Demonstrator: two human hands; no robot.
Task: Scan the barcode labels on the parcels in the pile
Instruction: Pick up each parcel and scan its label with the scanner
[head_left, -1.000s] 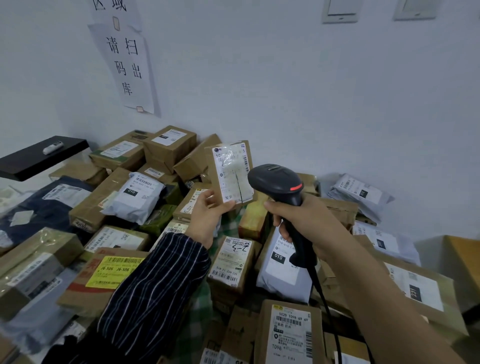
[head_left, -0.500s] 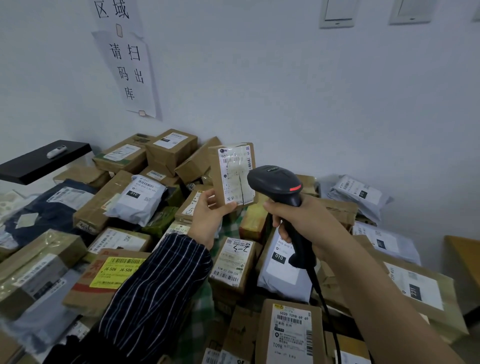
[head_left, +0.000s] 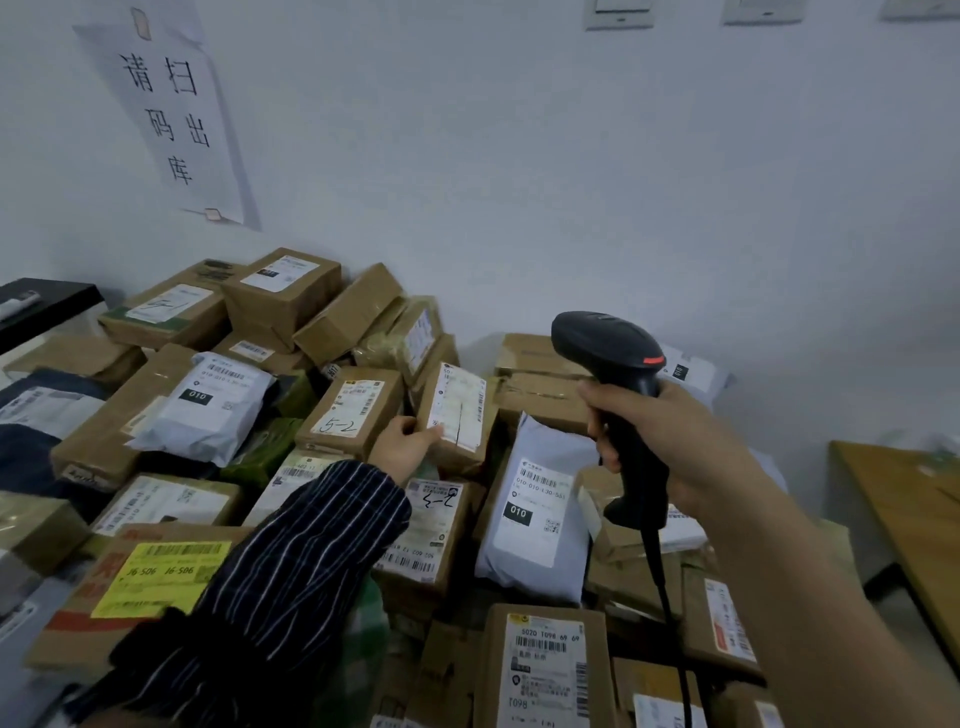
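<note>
Lower left to centre: pile (head_left: 130, 405) stacked loose, so nudge may topple it. Centre: left hand (head_left: 408, 447) grasps box (head_left: 462, 441) by lower corner, box tilted low against pile. Thumb (head_left: 434, 427) lies on label (head_left: 460, 402) and may cover barcode. One-corner hold may let box slip. Right of centre: scanner (head_left: 623, 389) gripped in clenched right hand (head_left: 675, 447). Head seems aimed above box, so misread likely. Below: cable (head_left: 660, 582) may snag pile.

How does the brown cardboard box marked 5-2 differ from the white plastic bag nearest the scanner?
The brown cardboard box marked 5-2 is rigid and square-edged; the white plastic bag is soft and wrinkled. The box bears handwriting, the bag a printed 010 tag. Both lie label-up.
</note>
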